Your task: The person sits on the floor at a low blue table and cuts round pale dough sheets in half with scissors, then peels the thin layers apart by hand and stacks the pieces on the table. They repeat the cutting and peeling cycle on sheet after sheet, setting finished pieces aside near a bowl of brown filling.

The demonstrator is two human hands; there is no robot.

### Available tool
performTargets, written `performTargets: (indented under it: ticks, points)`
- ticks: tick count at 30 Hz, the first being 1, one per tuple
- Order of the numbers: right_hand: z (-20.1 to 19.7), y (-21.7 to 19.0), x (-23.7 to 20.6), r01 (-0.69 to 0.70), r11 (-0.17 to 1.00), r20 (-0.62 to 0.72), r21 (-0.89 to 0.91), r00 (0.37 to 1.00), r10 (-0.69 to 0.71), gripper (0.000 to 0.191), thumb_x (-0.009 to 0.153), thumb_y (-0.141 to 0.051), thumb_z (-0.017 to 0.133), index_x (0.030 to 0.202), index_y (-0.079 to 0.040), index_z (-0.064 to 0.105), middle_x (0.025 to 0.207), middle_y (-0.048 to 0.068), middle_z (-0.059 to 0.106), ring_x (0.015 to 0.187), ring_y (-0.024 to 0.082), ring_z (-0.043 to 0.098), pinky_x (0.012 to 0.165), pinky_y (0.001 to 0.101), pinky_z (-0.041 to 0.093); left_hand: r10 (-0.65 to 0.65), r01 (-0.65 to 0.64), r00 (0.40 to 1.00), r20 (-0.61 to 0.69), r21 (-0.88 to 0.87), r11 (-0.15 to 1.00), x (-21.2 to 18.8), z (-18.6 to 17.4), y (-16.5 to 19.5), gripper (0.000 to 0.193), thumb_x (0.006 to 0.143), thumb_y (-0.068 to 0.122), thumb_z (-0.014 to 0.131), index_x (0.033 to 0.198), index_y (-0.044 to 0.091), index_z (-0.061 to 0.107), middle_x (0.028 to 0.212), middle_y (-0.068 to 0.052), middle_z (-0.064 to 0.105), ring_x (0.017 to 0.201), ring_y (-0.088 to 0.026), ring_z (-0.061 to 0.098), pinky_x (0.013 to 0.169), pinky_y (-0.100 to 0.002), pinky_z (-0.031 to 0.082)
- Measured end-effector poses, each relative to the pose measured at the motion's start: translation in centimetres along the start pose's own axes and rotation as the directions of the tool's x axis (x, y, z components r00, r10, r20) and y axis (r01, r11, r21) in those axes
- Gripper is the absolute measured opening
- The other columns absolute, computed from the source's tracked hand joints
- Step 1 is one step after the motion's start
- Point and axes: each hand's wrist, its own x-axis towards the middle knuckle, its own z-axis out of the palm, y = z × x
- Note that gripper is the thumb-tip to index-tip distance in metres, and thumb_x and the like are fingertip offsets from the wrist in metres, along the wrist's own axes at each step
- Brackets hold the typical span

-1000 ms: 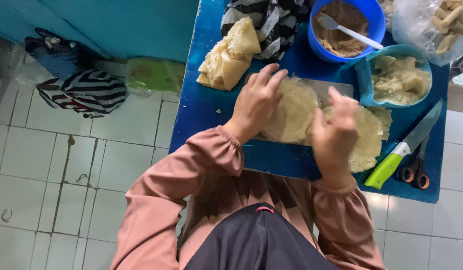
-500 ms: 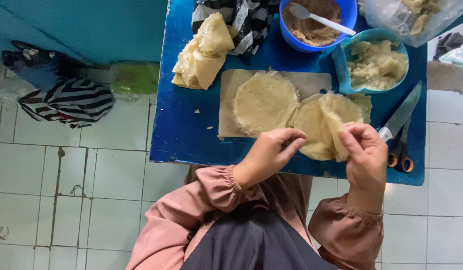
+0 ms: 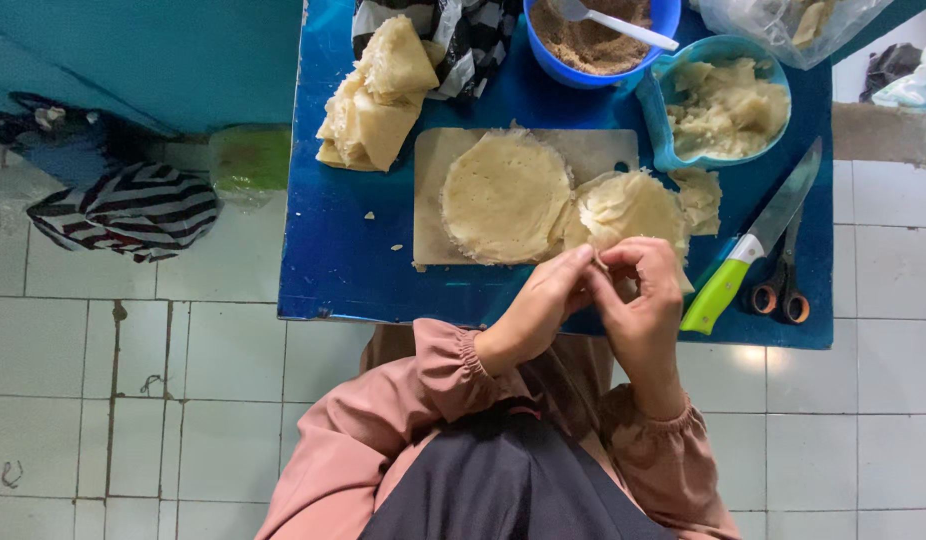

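Blue table (image 3: 343, 270), both hands' (image 3: 593, 300) grip pinching round wrapper's (image 3: 628, 208) near edge

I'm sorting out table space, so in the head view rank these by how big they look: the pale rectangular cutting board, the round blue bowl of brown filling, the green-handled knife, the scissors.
1. Pale rectangular cutting board
2. Round blue bowl of brown filling
3. Green-handled knife
4. Scissors, partly under the knife
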Motion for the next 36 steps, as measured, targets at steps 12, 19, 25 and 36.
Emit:
performTargets:
  ticks: [12,19,25,36]
  points:
    - [-0.9,2.7,-0.2,-0.200,0.825,-0.003,0.528,0.971,0.238,0.008,0.103,-0.005,0.063,0.101,0.002,0.063,0.120,0.005,0.062,0.103,0.010,0.059,0.091,0.0216,0.048,0.192,-0.179,0.981,0.022,0.481,0.858,0.4,0.3,0.7,0.029,0.107,0.011,0.054,0.128,-0.006,0.064,0.110,-0.002,0.068,0.101,-0.008,0.062,0.090,-0.027,0.055]
    - [-1.8,2.0,0.0,-0.221,0.811,-0.066,0.542,0.951,0.303,0.011,0.103,-0.012,0.059,0.103,-0.001,0.063,0.120,0.008,0.065,0.099,0.012,0.061,0.088,0.0260,0.051,0.175,-0.160,0.985,0.005,0.424,0.891,-0.1,1.6,3.0,0.039,0.105,0.014,0.059,0.140,-0.003,0.058,0.119,-0.009,0.072,0.108,-0.013,0.069,0.093,-0.027,0.056]
    - [-0.8,3.1,-0.6,-0.182,0.798,-0.002,0.575,0.975,0.224,0.008,0.103,-0.007,0.059,0.105,0.001,0.061,0.126,0.009,0.063,0.108,0.014,0.060,0.096,0.0254,0.050,0.343,-0.264,0.939,-0.002,0.635,0.726,0.7,1.3,1.9,0.033,0.099,0.011,0.071,0.127,-0.005,0.068,0.111,-0.004,0.070,0.100,-0.009,0.067,0.088,-0.026,0.055]
    - [-0.9,4.0,0.3,-0.210,0.377,0.032,0.902,0.904,0.427,0.033,0.098,-0.004,0.061,0.131,-0.003,0.055,0.126,0.011,0.066,0.116,0.022,0.066,0.104,0.0366,0.053,0.111,-0.109,0.994,0.011,0.308,0.945,1.0,0.6,1.1,0.029,0.107,0.017,0.056,0.129,0.000,0.066,0.106,0.004,0.069,0.093,-0.004,0.060,0.081,-0.022,0.050]
